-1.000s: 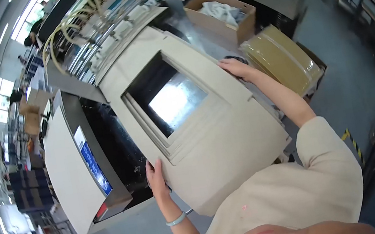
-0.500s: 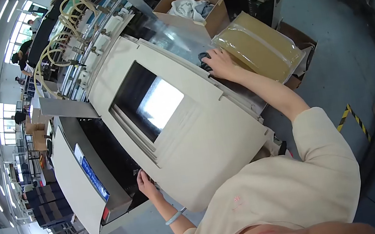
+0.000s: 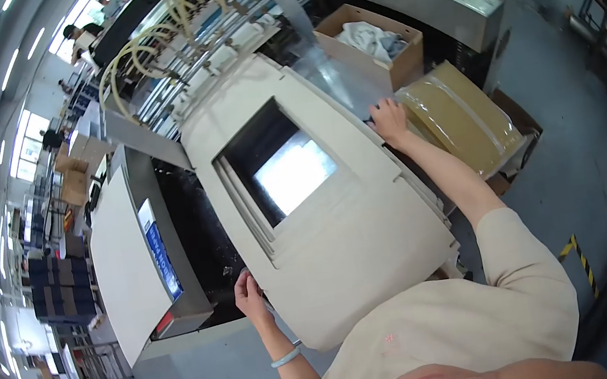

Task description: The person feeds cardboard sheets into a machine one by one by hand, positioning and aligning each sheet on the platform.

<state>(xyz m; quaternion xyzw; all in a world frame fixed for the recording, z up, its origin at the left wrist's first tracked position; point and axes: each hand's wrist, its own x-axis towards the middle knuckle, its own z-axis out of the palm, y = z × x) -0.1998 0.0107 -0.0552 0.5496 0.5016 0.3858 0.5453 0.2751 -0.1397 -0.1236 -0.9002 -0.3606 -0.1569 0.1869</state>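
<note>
A large cream-coloured board with a rectangular opening fills the middle of the head view, sloping towards my body. At its lower left edge is my left hand, its thumb and fingers pinched together; what they hold, if anything, is too small to name. My right hand is at the board's right edge, beside a tape-wrapped brown carton. Its fingers are bent over a small dark thing, mostly hidden under them. Inside the opening, a dark glossy surface reflects bright light.
Behind the board runs a machine with yellowish hoses and metal rods. An open cardboard box holds grey and white cloth. On the left stands a white panel beside a blue label. Other people are at the far back left.
The view has shifted, so the machine and board appear farther right. Less of the dark thing shows under my right hand now. My left hand remains near the board's left edge.
</note>
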